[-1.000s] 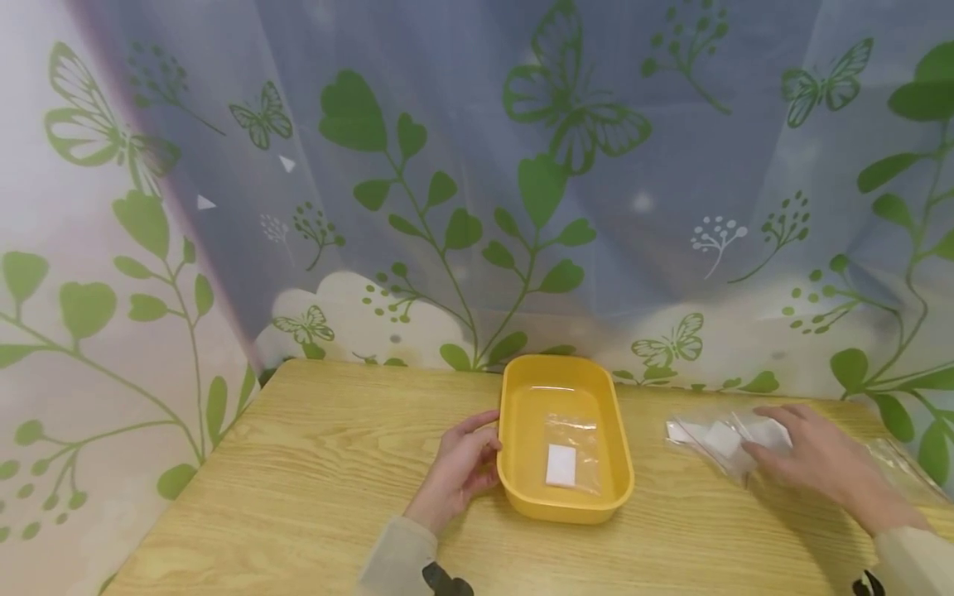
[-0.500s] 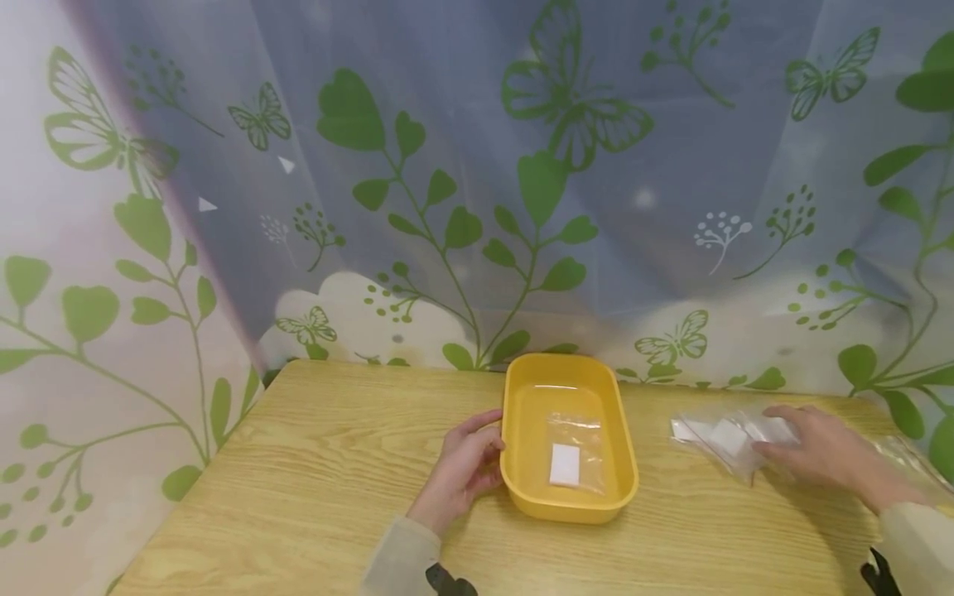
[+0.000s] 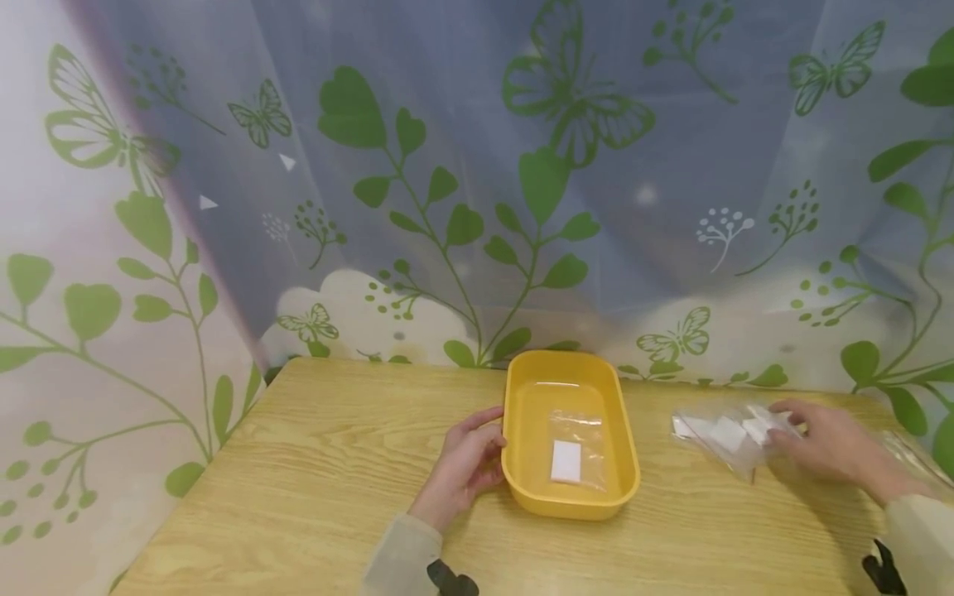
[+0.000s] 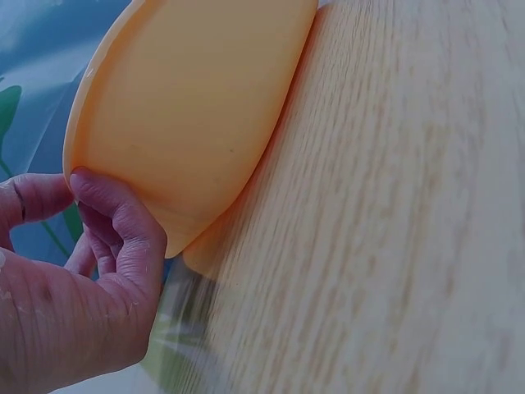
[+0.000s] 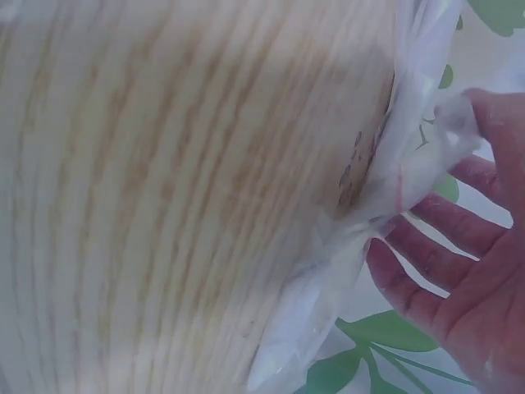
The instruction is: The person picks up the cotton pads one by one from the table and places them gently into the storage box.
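Note:
My left hand (image 3: 465, 463) holds the left rim of a yellow plastic tray (image 3: 574, 507); in the left wrist view the thumb and a finger meet at its edge (image 4: 82, 123). Inside the tray lies a clear zip bag (image 3: 592, 455) with a white card (image 3: 566, 460) in it. Off to the right, my right hand (image 3: 831, 443) grips the right end of a loose pile of clear plastic bags (image 3: 719, 443) holding white pieces. Seen from the right wrist, thumb and fingers close on crumpled plastic (image 5: 394, 189). How many bags they hold is hidden.
A wood-grain table (image 3: 335, 463) carries everything and meets a leaf-and-butterfly curtain (image 3: 447, 165) at its back edge. Another clear plastic bag (image 3: 913, 459) lies at the far right, partly behind the right forearm.
The right hand's fingers have shifted slightly right on the bags, and the white piece near them has tilted up. The left hand keeps its place on the tray; the view drifted slightly.

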A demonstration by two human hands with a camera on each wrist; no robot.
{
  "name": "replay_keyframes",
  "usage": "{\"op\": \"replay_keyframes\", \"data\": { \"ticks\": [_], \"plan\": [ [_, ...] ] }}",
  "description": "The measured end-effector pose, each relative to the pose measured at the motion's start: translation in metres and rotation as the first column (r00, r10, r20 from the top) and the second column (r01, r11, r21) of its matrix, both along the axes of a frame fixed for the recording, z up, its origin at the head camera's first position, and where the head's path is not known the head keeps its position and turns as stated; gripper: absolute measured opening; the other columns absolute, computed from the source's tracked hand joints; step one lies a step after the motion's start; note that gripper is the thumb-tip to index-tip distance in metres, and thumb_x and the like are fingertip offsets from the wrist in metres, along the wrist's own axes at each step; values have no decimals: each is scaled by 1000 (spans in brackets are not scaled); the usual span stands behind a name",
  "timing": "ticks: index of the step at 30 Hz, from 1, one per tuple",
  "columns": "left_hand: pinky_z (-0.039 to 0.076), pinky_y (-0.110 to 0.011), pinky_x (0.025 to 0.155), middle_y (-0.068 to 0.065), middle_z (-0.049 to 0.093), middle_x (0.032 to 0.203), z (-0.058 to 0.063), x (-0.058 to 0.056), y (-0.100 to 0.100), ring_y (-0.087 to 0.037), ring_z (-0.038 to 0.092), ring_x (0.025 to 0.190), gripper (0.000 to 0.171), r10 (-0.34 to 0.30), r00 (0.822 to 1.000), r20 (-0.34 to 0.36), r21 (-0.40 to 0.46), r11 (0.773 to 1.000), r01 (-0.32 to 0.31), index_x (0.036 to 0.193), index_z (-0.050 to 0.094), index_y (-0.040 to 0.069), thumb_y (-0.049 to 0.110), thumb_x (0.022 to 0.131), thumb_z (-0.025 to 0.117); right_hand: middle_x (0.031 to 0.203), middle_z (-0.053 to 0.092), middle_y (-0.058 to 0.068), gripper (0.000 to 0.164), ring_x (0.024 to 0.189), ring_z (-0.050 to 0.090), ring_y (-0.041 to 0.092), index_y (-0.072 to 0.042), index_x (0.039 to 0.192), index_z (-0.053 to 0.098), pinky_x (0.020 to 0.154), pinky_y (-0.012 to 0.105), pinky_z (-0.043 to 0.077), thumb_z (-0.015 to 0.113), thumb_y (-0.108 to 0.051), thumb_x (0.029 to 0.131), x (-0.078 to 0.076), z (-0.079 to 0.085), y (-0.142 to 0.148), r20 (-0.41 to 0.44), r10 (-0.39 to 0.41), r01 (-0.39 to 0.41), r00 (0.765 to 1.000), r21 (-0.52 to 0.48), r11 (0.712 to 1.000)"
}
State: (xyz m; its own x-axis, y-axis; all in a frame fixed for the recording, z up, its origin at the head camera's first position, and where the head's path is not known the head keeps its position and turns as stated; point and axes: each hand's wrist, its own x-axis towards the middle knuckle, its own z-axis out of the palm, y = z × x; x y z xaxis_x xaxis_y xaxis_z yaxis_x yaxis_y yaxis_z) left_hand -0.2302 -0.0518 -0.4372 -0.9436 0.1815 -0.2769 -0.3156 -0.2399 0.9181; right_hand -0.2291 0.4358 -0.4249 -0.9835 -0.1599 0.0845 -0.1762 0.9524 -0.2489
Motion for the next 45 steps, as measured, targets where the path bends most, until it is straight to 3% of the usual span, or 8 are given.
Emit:
{"op": "replay_keyframes", "data": {
  "ticks": [6,12,15,19,26,30,36,45],
  "plan": [
    [49,-21,60,-5,62,98,1,-1,-1,-11,58,77,64,-1,1000,-6,-21,1000,1,146,53,7,5,82,57,98,72,28,38,83,71,39,10,120,64,68,50,55,60,-18,95,5,8,-1,-41,-16,15,999,-28,999],
    [48,-21,59,-4,62,96,2,0,0,-11,57,75,63,2,1000,-3,-40,999,-2,146,54,7,6,83,58,99,71,32,36,83,69,46,12,117,65,69,56,54,58,-14,93,10,12,0,-114,-33,30,993,-25,999],
    [48,-21,60,-4,62,96,3,1,0,-11,57,75,64,3,1000,-2,-31,1000,-3,146,53,7,5,82,58,101,70,34,38,69,65,34,12,119,65,56,44,50,55,-15,95,13,13,-2,-157,-50,50,986,-2,999],
    [48,-21,60,-4,62,96,2,1,1,-11,56,75,65,5,1000,-1,-15,1000,-5,146,53,6,4,82,57,100,71,32,37,62,57,20,10,120,66,52,30,37,55,-16,96,17,15,-7,-209,-69,74,975,19,997],
    [48,-21,60,-3,61,95,2,2,1,-11,56,75,65,5,1000,6,-3,1000,-5,146,53,5,4,81,57,84,73,17,30,56,45,9,7,114,70,49,26,33,61,-13,94,25,21,-17,-268,-52,63,962,31,998],
    [48,-21,60,-3,62,96,1,2,1,-11,57,76,65,7,1000,11,9,1000,-7,146,53,5,3,81,57,84,74,14,28,60,51,8,5,114,71,51,28,38,66,-13,93,28,29,-25,-261,-33,48,965,54,997],
    [48,-20,59,-2,62,93,-1,2,2,-10,56,75,65,9,1000,11,20,1000,-9,146,52,5,2,80,56,99,75,24,28,72,68,30,4,114,72,58,42,50,71,-11,89,33,36,-39,-275,7,12,962,68,998],
    [49,-21,60,-3,61,96,-1,0,1,-11,56,75,66,5,1000,10,22,1000,-6,146,52,5,3,81,57,106,75,23,25,80,71,38,-3,111,75,65,54,55,72,-8,87,42,46,-62,-401,44,-18,915,67,998]
  ]
}}
